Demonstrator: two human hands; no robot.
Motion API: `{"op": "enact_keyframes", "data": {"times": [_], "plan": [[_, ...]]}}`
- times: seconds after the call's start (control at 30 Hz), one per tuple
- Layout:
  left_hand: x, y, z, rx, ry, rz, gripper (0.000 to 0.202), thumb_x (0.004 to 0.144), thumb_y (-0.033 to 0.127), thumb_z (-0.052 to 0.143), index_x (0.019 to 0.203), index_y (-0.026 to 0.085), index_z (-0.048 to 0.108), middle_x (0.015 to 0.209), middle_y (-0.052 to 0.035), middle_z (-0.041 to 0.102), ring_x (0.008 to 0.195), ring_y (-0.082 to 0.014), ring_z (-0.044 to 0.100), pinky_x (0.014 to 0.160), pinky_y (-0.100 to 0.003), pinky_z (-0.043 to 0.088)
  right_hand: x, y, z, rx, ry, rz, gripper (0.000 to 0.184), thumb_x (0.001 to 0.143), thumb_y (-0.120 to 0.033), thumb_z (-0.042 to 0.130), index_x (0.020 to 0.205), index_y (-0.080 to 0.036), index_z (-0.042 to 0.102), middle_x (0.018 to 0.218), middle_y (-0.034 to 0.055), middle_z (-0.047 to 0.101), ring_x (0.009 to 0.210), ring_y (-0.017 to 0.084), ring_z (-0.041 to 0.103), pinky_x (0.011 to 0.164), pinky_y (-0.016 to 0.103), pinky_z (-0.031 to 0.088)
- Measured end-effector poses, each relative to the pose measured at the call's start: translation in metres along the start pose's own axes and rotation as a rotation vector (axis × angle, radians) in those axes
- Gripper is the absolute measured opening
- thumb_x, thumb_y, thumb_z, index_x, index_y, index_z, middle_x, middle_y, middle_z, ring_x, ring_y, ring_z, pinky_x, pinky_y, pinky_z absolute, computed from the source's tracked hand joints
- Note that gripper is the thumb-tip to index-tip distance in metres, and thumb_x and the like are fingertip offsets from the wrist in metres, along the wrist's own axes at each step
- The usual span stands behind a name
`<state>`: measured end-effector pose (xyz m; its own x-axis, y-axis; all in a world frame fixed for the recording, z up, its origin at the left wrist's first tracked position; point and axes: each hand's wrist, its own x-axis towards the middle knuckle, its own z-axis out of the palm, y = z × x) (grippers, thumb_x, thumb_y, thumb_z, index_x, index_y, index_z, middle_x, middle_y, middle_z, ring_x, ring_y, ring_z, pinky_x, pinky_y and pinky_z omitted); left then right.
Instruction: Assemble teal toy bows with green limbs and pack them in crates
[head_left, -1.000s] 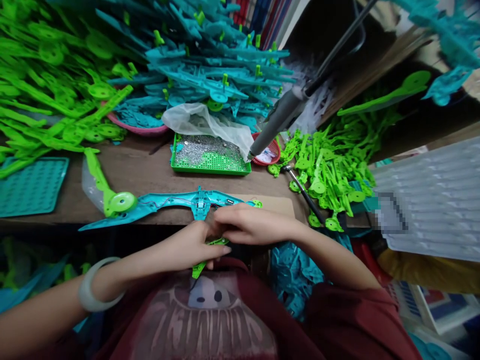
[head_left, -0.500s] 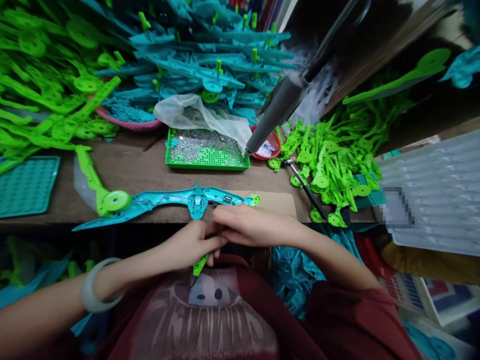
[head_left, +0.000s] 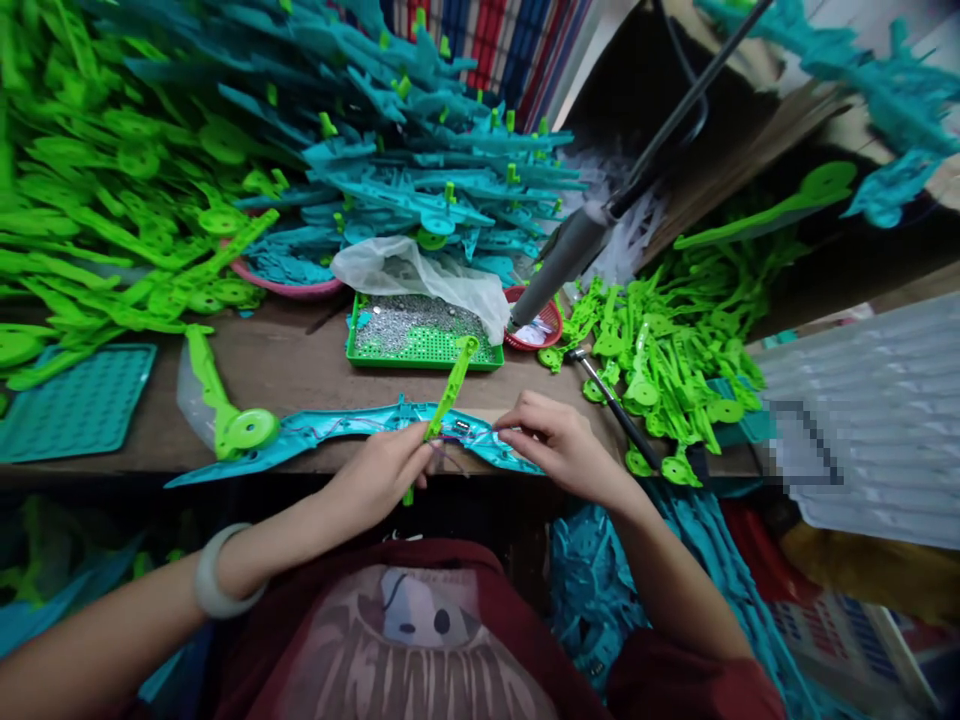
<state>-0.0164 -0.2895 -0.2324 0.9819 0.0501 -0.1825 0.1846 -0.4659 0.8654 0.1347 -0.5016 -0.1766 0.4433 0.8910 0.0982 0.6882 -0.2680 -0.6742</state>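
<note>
My left hand [head_left: 394, 462] is closed around a slim green plastic part [head_left: 452, 388], which stands up slantwise, its lower end poking out below the fingers. Under it lies a long blue bow-shaped plastic shell [head_left: 319, 422], inner side up, with thin wires and a small dark component [head_left: 463, 427] inside. A green limb with a round disc [head_left: 251, 430] sits at the shell's left end. My right hand [head_left: 559, 445] is over the shell's right end, thumb and forefinger pinched near the wires; what they grip is too small to make out.
Behind the shell stands a green tray [head_left: 427, 358] of small metal pieces, partly under a white plastic sheet. A grey hanging screwdriver [head_left: 562, 262] points down beside a red basket [head_left: 553, 322]. A hammer [head_left: 615, 410] lies right, by piled green parts [head_left: 660, 350]. Blue parts [head_left: 420, 190] are heaped behind.
My hands were together in front of the shell and have moved apart, the right one to the right. The green part, formerly mostly hidden and low, now rises over the shell. The view has tilted up slightly.
</note>
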Motion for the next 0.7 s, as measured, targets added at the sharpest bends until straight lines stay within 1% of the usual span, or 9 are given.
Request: {"op": "enact_keyframes", "data": {"times": [0.07, 0.13, 0.2, 0.27, 0.33, 0.4, 0.5, 0.6, 0.7], "plan": [[-0.003, 0.005, -0.001, -0.084, -0.169, -0.02, 0.034, 0.101, 0.042, 0.036, 0.084, 0.021, 0.055, 0.071, -0.0008, 0.065, 0.065, -0.0152, 0.063, 0.065, -0.027, 0.045, 0.003, -0.002, -0.004, -0.061, 0.034, 0.01, 0.019, 0.1, -0.027, 0.056, 0.096, -0.015, 0.072, 0.083, 0.0031, 0.057, 0.078, 0.014, 0.056, 0.07, 0.027, 0.042], [-0.006, 0.01, 0.001, -0.121, -0.216, -0.047, 0.035, 0.101, 0.043, 0.036, 0.082, 0.02, 0.055, 0.069, -0.0005, 0.065, 0.064, -0.0148, 0.064, 0.064, -0.026, 0.046, 0.004, -0.01, -0.004, -0.06, 0.043, 0.037, 0.02, 0.1, -0.029, 0.055, 0.102, -0.015, 0.07, 0.088, 0.0045, 0.061, 0.081, 0.015, 0.058, 0.072, 0.027, 0.043], [-0.009, 0.015, 0.005, -0.078, -0.168, -0.044, 0.033, 0.101, 0.04, 0.037, 0.081, 0.02, 0.055, 0.067, -0.0003, 0.064, 0.063, -0.0148, 0.062, 0.064, -0.026, 0.045, 0.004, -0.021, 0.005, 0.024, -0.021, 0.065, 0.023, 0.098, -0.034, 0.06, 0.11, -0.016, 0.067, 0.092, 0.0043, 0.066, 0.08, 0.014, 0.06, 0.071, 0.026, 0.045], [-0.009, 0.019, 0.007, -0.015, -0.081, -0.003, 0.028, 0.099, 0.036, 0.037, 0.087, 0.02, 0.057, 0.071, -0.0006, 0.064, 0.064, -0.0153, 0.061, 0.064, -0.027, 0.043, 0.002, -0.033, 0.021, 0.061, -0.113, 0.065, 0.029, 0.095, -0.038, 0.065, 0.115, -0.016, 0.063, 0.093, 0.0038, 0.068, 0.078, 0.014, 0.061, 0.067, 0.025, 0.045], [-0.007, 0.022, 0.006, 0.021, -0.018, 0.039, 0.024, 0.098, 0.033, 0.038, 0.089, 0.02, 0.057, 0.074, -0.0011, 0.064, 0.066, -0.0159, 0.06, 0.065, -0.028, 0.043, 0.0, -0.04, 0.038, -0.048, -0.138, 0.012, 0.023, 0.097, -0.033, 0.061, 0.111, -0.015, 0.062, 0.094, 0.0063, 0.068, 0.081, 0.017, 0.062, 0.068, 0.027, 0.045], [-0.005, 0.026, 0.003, 0.029, -0.021, 0.051, 0.024, 0.097, 0.032, 0.039, 0.087, 0.02, 0.057, 0.072, -0.0006, 0.063, 0.065, -0.0161, 0.06, 0.066, -0.028, 0.043, 0.0, -0.04, 0.051, -0.193, -0.101, -0.071, 0.018, 0.102, -0.027, 0.05, 0.108, -0.014, 0.062, 0.098, 0.0097, 0.068, 0.087, 0.019, 0.062, 0.072, 0.029, 0.045], [-0.004, 0.03, -0.004, 0.003, -0.119, 0.012, 0.026, 0.096, 0.032, 0.039, 0.083, 0.02, 0.059, 0.068, 0.0002, 0.064, 0.063, -0.0157, 0.061, 0.065, -0.027, 0.044, 0.001, -0.034, 0.054, -0.321, -0.064, -0.188, 0.026, 0.106, -0.028, 0.04, 0.107, -0.015, 0.062, 0.094, 0.009, 0.067, 0.084, 0.018, 0.059, 0.068, 0.028, 0.042], [-0.005, 0.031, -0.009, -0.047, -0.244, -0.039, 0.029, 0.095, 0.032, 0.041, 0.075, 0.02, 0.058, 0.064, -0.0002, 0.065, 0.062, -0.0161, 0.064, 0.066, -0.027, 0.046, 0.002, -0.029, 0.046, -0.438, -0.1, -0.307, 0.027, 0.106, -0.026, 0.038, 0.104, -0.016, 0.064, 0.087, 0.0067, 0.063, 0.075, 0.016, 0.053, 0.06, 0.028, 0.032], [-0.005, 0.029, -0.009, -0.179, -0.414, -0.114, 0.023, 0.092, 0.038, 0.048, 0.083, 0.02, 0.059, 0.069, -0.0006, 0.068, 0.063, -0.0182, 0.068, 0.059, -0.027, 0.049, 0.003, -0.028, 0.04, -0.449, -0.167, -0.335, 0.027, 0.106, -0.024, 0.038, 0.1, -0.015, 0.063, 0.087, 0.0064, 0.06, 0.075, 0.016, 0.05, 0.059, 0.028, 0.029]]}}
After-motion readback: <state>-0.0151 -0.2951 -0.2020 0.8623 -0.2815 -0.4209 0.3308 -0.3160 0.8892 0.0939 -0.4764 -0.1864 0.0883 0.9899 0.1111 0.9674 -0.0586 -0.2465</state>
